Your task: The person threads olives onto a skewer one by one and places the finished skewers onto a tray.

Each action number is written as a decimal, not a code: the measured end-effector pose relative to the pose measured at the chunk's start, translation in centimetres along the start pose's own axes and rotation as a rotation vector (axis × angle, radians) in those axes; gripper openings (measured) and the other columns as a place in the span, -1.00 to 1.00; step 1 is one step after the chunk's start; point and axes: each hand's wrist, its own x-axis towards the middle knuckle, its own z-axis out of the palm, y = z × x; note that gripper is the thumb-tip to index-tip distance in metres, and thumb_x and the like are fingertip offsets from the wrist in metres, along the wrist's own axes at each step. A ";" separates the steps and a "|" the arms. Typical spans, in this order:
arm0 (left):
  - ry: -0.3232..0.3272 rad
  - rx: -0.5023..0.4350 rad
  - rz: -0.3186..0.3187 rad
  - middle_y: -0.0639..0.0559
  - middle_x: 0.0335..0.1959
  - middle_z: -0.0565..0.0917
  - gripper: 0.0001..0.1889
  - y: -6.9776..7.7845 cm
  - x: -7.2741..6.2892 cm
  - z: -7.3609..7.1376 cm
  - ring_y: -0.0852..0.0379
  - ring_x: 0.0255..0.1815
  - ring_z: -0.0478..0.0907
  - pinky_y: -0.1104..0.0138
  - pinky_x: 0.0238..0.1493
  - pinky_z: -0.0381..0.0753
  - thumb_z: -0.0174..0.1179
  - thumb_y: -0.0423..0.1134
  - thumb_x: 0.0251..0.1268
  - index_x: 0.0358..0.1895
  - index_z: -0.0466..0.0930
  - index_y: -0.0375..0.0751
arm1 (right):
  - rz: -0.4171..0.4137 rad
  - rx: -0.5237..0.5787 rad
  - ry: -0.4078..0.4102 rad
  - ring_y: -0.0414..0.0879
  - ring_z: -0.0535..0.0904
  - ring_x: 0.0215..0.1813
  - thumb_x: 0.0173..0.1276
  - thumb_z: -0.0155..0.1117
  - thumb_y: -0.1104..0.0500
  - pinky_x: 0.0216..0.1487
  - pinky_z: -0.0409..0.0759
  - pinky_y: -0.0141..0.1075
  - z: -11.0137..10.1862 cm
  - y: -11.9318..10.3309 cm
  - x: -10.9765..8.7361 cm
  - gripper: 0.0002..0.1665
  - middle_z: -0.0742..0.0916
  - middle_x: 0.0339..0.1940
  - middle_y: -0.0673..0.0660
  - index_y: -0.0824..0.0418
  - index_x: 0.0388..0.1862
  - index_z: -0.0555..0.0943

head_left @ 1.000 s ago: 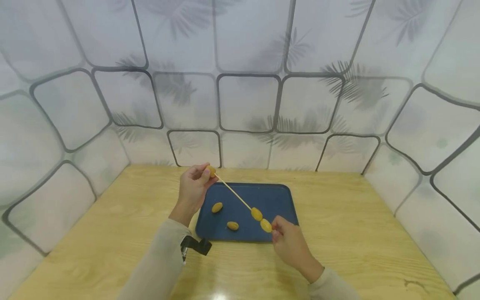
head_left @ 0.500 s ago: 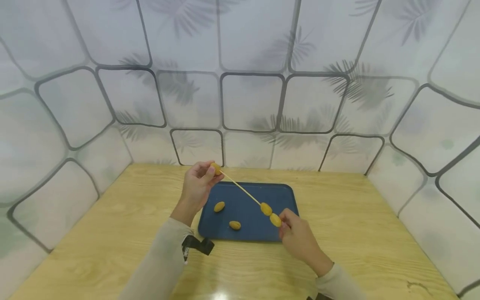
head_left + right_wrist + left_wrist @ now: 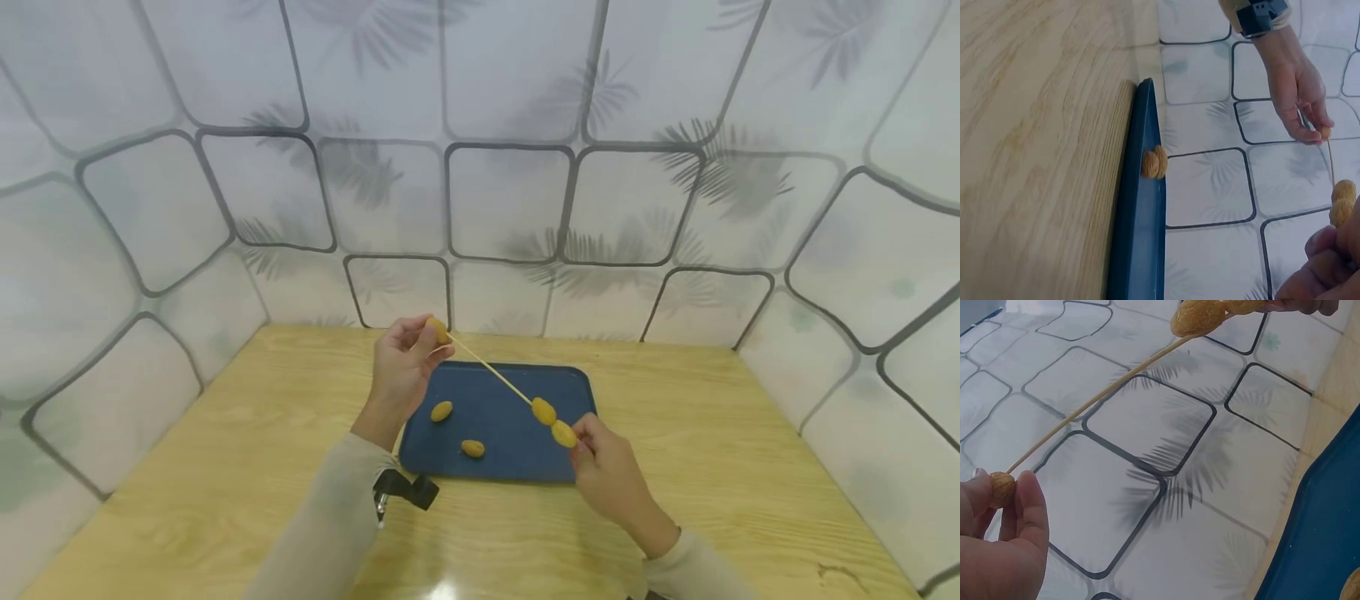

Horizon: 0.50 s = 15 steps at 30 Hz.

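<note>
A thin wooden skewer (image 3: 491, 369) slants through the air above the tray, between both hands. Two wrinkled, golden-brown oval pieces (image 3: 553, 422) are threaded side by side near its right end. Just beyond them, my right hand (image 3: 617, 479) pinches that end; its fingertips hide the skewer there. My left hand (image 3: 401, 367) pinches another oval piece (image 3: 437, 330) between thumb and fingers at the skewer's far tip. In the left wrist view the skewer's tip meets this oval piece (image 3: 1002, 490); how deep it goes in cannot be seen.
A dark blue rectangular tray (image 3: 517, 467) lies on the wood-grain table (image 3: 712, 442). Two more loose oval pieces, one further left (image 3: 442, 411) and one nearer the front (image 3: 472, 448), rest on it. Patterned walls (image 3: 502, 204) close off the back and sides.
Both hands and the skewer have shifted slightly right and up in the head view, the right hand more than the left. The loose pieces stay in place on the tray.
</note>
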 end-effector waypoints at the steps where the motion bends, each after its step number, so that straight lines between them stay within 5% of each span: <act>1: 0.000 -0.017 -0.002 0.06 -0.33 0.66 -0.85 0.0 0.0 0.1 0.20 -0.33 0.65 0.42 -0.26 0.72 0.09 -0.43 0.47 -0.22 0.58 -0.11 | -0.014 -0.011 0.029 -0.41 0.21 -0.69 0.25 0.10 0.62 -0.75 0.20 -0.51 0.2 0.0 0.0 -0.70 0.43 -0.69 -0.14 0.25 -0.41 0.45; 10: 0.038 -0.060 -0.010 0.02 -0.41 0.65 -0.79 -0.3 0.0 0.0 0.19 -0.43 0.64 0.44 -0.34 0.72 0.05 -0.49 0.46 -0.36 0.56 -0.17 | -0.007 -0.025 0.109 -0.42 0.21 -0.69 0.06 0.13 0.69 -0.75 0.21 -0.54 1.8 0.0 -0.3 -0.64 0.46 -0.73 -0.09 0.25 -0.49 0.42; 15: 0.005 -0.058 0.008 0.02 -0.42 0.66 -0.77 -0.5 0.0 0.1 0.19 -0.43 0.65 0.44 -0.31 0.73 0.05 -0.50 0.47 -0.38 0.55 -0.18 | -0.033 -0.046 0.131 -0.43 0.20 -0.67 -0.01 0.14 0.70 -0.75 0.21 -0.54 2.5 0.2 -0.5 -0.59 0.48 -0.72 -0.09 0.21 -0.50 0.41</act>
